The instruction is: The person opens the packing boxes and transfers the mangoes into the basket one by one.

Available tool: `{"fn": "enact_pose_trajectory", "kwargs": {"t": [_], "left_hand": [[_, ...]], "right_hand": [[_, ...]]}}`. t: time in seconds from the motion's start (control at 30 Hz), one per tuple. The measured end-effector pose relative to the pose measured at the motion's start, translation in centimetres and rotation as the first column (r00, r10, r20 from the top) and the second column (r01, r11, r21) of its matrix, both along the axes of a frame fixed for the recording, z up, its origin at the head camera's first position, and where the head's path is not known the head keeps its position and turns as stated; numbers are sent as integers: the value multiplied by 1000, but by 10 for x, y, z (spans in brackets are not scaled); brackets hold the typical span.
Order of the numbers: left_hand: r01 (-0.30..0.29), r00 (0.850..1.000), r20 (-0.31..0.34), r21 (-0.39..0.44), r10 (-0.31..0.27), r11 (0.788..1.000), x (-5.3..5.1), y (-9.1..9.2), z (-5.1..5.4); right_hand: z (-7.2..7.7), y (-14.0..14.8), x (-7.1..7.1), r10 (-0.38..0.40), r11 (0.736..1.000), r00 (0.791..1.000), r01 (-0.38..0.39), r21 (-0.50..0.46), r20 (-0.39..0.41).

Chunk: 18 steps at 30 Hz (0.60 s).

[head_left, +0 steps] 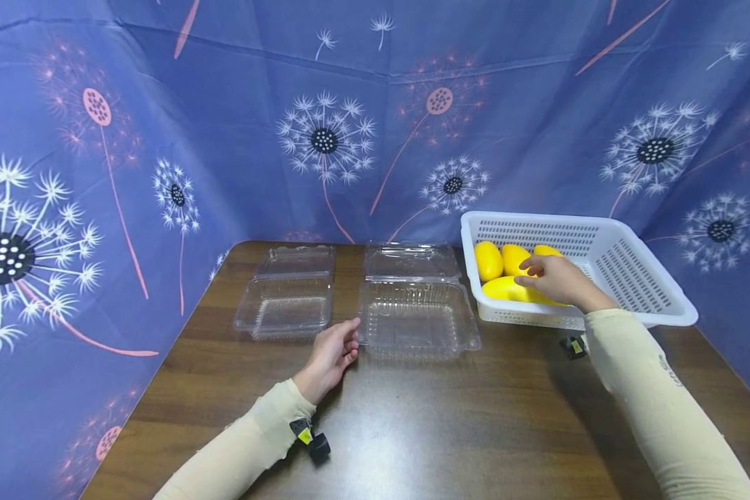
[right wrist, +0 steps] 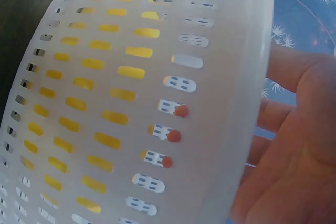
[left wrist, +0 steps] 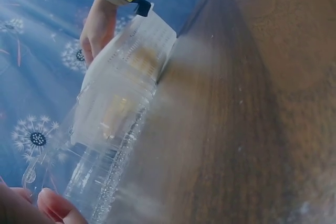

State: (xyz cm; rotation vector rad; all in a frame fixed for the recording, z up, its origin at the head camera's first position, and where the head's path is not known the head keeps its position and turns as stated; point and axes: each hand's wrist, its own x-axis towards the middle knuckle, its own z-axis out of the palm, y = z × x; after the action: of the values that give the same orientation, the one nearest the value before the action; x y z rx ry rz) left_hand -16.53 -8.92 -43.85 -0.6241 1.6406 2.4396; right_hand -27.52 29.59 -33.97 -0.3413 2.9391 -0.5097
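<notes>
Several yellow mangoes lie in the left part of a white plastic basket. My right hand reaches over the basket's near rim with fingers extended among the mangoes; no grip on any of them shows. In the right wrist view, the fingertips appear through the basket's slots. Beside the left edge of an open clear plastic container is my left hand, its fingers loosely curled close to the rim. Whether they touch it is hard to tell. The left wrist view shows only some of its fingers.
Another open clear plastic container stands to the left, its lid folded back. Both containers and the basket are on a brown wooden table. A blue cloth with dandelion prints hangs behind and at the sides.
</notes>
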Motion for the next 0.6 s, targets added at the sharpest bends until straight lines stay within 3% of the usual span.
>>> {"fn": "enact_pose_trajectory", "kwargs": {"t": [0.47,0.6], "left_hand": [[13,1000,19,4,-13,1000,7,0,10],[59,997,49,-15,-59,998,10,0,12]], "right_hand": [[0,-2,9,-3,999,1000,2,-36,-31],[0,-3,10,1,999,999,-3,-41,-32]]}}
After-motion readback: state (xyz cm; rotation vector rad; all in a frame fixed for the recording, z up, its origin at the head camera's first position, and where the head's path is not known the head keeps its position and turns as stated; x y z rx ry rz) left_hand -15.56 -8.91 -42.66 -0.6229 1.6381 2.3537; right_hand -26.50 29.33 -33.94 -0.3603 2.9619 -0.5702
